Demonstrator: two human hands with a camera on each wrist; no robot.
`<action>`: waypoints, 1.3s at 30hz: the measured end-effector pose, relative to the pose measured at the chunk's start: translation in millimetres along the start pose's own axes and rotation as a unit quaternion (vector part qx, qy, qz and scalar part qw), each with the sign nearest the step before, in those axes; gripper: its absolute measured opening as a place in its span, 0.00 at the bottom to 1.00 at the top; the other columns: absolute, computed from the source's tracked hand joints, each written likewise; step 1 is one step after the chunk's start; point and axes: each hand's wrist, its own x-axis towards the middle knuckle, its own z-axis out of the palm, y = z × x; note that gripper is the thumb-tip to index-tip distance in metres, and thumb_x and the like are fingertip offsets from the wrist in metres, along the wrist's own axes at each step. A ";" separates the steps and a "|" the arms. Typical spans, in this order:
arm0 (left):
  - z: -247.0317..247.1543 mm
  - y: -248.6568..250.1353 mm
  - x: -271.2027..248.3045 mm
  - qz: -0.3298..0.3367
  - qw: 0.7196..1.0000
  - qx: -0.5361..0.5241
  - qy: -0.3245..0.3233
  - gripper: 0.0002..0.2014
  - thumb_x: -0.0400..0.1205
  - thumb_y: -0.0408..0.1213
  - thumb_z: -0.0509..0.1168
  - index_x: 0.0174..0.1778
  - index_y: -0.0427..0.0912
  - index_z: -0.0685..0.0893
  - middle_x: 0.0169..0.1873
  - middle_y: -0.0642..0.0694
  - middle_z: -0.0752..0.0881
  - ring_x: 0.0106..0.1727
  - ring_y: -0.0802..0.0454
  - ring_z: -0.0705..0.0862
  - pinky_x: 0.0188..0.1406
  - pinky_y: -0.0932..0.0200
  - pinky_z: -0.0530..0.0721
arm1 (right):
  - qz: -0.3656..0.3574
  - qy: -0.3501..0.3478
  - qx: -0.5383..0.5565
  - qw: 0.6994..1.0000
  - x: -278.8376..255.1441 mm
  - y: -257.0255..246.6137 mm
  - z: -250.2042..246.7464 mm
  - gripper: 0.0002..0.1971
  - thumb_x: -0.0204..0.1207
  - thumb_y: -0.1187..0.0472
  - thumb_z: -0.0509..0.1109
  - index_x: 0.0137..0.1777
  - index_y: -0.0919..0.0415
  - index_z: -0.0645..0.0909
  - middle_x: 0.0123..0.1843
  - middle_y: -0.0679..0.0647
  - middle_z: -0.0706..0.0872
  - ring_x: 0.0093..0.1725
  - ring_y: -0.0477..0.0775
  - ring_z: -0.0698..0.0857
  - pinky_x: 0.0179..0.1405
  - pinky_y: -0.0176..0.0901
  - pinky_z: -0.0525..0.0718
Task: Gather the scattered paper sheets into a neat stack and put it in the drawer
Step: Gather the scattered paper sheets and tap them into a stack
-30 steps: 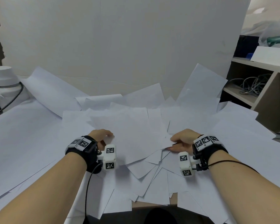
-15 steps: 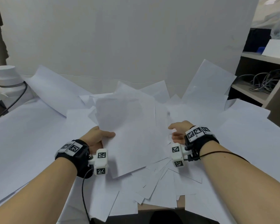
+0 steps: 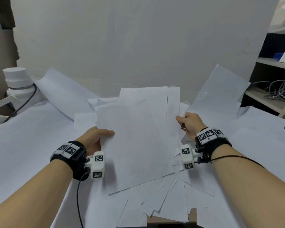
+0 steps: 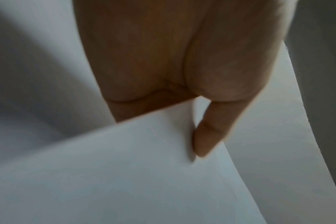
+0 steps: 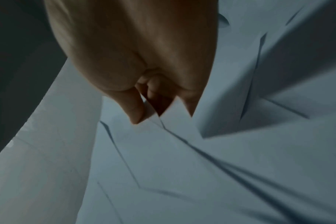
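A loose bundle of white paper sheets [image 3: 138, 137] is tilted up off the table between both hands. My left hand [image 3: 99, 135] pinches its left edge, thumb [image 4: 207, 136] on top of the paper [image 4: 125, 174]. My right hand [image 3: 186, 122] pinches the right edge, thumb [image 5: 134, 112] against the sheets [image 5: 182, 159]. The sheets in the bundle are not squared; one strip juts out on the right. More loose sheets [image 3: 168, 199] lie fanned out on the table under and in front of the bundle. No drawer is in view.
Large white sheets [image 3: 31, 137] cover the table on both sides. A white cylindrical device [image 3: 18, 86] with a black cable stands at the back left. A shelf [image 3: 273, 96] with tangled cables is at the right. A white wall rises behind the table.
Both hands have lifted the gathered sheets off the table and tilted them upright. The right hand moved up and away from me along the right edge; the left hand keeps its hold.
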 end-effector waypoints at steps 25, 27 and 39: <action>3.0 -4.6 54.7 -0.004 1.000 0.009 0.005 0.15 0.84 0.23 0.64 0.67 0.32 0.81 0.54 0.31 0.90 0.46 0.35 0.91 0.41 0.43 0.92 | -0.016 -0.015 -0.108 0.994 77.6 46.9 9.2 0.07 0.70 0.73 0.68 0.43 0.79 0.83 0.44 0.77 0.87 0.42 0.65 0.87 0.45 0.63 0.86; 10.0 -9.1 61.0 -0.007 1.000 -0.003 0.014 0.16 0.84 0.23 0.64 0.68 0.32 0.81 0.53 0.31 0.90 0.42 0.36 0.92 0.35 0.46 0.91 | -0.006 0.018 -0.108 0.994 75.8 45.1 24.5 0.13 0.71 0.66 0.67 0.40 0.82 0.79 0.38 0.77 0.84 0.38 0.58 0.80 0.40 0.52 0.79; 19.2 -15.5 54.6 -0.033 0.991 -0.078 0.100 0.20 0.81 0.35 0.72 0.69 0.36 0.82 0.55 0.32 0.89 0.46 0.34 0.89 0.46 0.38 0.90 | 0.076 -0.098 -0.324 0.938 16.1 29.1 47.5 0.08 0.78 0.62 0.69 0.50 0.69 0.82 0.48 0.61 0.85 0.48 0.60 0.85 0.49 0.42 0.79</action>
